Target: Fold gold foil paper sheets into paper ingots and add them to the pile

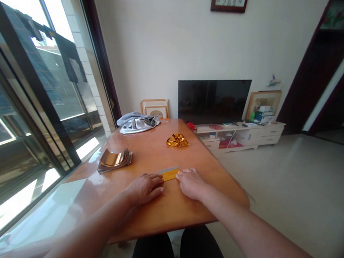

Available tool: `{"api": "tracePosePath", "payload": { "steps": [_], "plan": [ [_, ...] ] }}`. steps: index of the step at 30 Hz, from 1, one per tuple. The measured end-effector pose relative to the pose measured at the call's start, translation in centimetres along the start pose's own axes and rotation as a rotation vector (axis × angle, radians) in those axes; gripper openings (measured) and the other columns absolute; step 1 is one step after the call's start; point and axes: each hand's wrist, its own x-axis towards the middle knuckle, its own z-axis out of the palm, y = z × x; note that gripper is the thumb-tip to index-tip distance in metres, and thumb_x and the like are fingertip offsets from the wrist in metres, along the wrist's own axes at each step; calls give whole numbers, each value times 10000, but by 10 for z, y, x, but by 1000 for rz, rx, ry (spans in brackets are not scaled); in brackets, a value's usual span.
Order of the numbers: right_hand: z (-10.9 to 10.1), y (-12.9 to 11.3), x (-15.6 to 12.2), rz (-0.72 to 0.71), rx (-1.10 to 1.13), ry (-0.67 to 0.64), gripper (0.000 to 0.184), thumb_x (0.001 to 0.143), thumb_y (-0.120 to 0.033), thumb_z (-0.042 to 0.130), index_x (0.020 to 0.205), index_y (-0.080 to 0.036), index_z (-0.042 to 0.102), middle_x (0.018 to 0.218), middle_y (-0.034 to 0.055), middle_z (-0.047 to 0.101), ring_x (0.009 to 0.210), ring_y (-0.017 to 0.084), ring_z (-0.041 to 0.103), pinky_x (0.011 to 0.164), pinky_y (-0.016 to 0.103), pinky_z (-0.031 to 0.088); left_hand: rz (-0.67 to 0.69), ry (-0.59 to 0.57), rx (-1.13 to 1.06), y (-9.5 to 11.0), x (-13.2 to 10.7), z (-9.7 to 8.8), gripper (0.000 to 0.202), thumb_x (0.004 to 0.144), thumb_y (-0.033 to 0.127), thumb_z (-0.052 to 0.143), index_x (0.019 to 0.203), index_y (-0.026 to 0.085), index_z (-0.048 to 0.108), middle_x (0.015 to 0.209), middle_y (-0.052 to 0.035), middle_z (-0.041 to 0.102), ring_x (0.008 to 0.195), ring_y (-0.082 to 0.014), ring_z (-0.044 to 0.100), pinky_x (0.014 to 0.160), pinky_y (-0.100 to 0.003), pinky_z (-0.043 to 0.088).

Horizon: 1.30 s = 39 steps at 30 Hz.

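Note:
A small folded sheet of gold paper [170, 174] with a silvery-grey strip along its far edge lies flat on the wooden table [139, 222]. My left hand [145, 189] rests palm down at its left end, fingertips pressing on the paper's edge, thumb slightly apart. At the right end, my right hand [191, 183] has its bent fingers closed on the other edge; the thumb is partly hidden. To the left sits a curved stack of shiny gold sheets [113, 160]. Crumpled gold foil [178, 140] lies farther back.
A bundled grey cloth [138, 123] lies at the table's far left corner. Beyond the table stand a television [213, 100] and a low white cabinet [249, 136]. Glass sliding doors [38, 73] run along the left. The table's rounded right edge borders a pale tiled floor [299, 188].

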Motion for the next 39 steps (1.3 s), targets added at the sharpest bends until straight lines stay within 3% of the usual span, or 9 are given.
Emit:
{"api": "tracePosePath", "payload": {
  "steps": [8, 14, 21, 27, 39],
  "plan": [
    [-2, -2, 2, -1, -34, -5, 400, 980, -251, 365, 1146, -172, 720, 1155, 148, 710, 1070, 284, 595, 972, 404, 366, -15, 19, 24, -4, -7, -3, 418, 1014, 439, 333, 1200, 249, 656, 1188, -81, 697, 1118, -244, 628, 1024, -394, 438],
    [-8, -6, 9, 5, -88, -24, 392, 940, -247, 405, 1037, -133, 768, 1022, 204, 727, 997, 311, 614, 911, 419, 386, -164, 38, 89, -4, 13, 1, 463, 1022, 448, 304, 890, 210, 678, 935, -90, 693, 918, -239, 625, 877, -388, 457],
    [-12, -9, 16, 1, -140, -26, 413, 942, -248, 403, 1010, -102, 783, 979, 218, 731, 954, 322, 629, 856, 411, 397, -264, 42, 56, -11, 34, 11, 322, 987, 345, 406, 1143, 238, 666, 1082, -92, 679, 987, -239, 634, 874, -357, 451],
    [-12, -6, 16, -18, -159, -24, 403, 952, -245, 405, 964, -122, 789, 931, 189, 740, 883, 303, 634, 809, 395, 392, -268, -16, 6, -23, 42, 5, 252, 884, 226, 499, 882, 249, 750, 951, -61, 691, 862, -208, 639, 835, -325, 460],
    [-20, 1, 23, 32, -69, 40, 293, 950, -277, 469, 886, -198, 745, 899, 104, 729, 883, 246, 609, 811, 359, 362, -227, -61, -188, -45, 46, 3, 273, 775, 178, 552, 900, 287, 769, 970, -7, 714, 809, -163, 633, 796, -254, 471]
  ]
}}
